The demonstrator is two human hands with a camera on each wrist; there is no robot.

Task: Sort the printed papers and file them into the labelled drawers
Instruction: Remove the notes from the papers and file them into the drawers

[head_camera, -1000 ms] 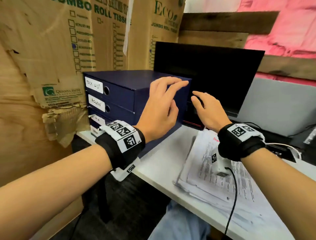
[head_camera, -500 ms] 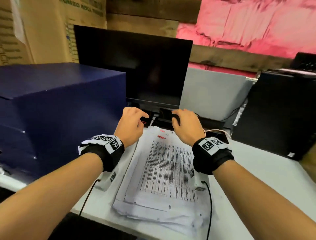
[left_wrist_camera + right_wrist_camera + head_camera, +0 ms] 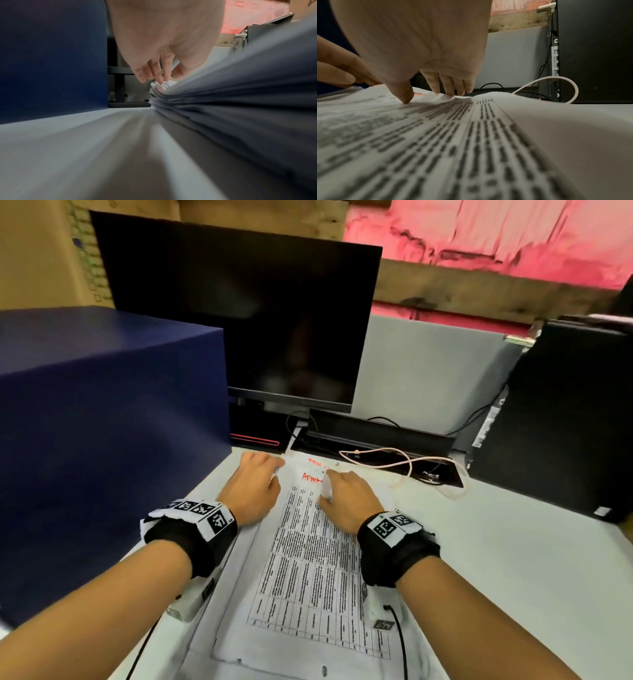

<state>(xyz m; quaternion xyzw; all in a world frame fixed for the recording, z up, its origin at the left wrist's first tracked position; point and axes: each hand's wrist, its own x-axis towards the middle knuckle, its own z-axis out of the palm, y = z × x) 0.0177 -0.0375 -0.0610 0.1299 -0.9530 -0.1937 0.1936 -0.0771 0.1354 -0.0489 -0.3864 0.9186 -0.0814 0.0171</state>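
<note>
Makeshift office, monitor [image 3: 239, 313], desktop tower [image 3: 561, 419], desk [image 3: 513, 559]

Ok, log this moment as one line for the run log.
stage: picking sheets | left hand: pinching far left corner of paper stack | right hand: fingertips on top sheet | blue drawer unit: left of stack

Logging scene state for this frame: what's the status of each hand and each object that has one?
left hand: pinches far left corner of paper stack
right hand: thumb and fingertips press top sheet, rucking it
paper stack: flat on desk, unsorted
monitor: screen dark
drawer unit: drawer fronts out of view
</note>
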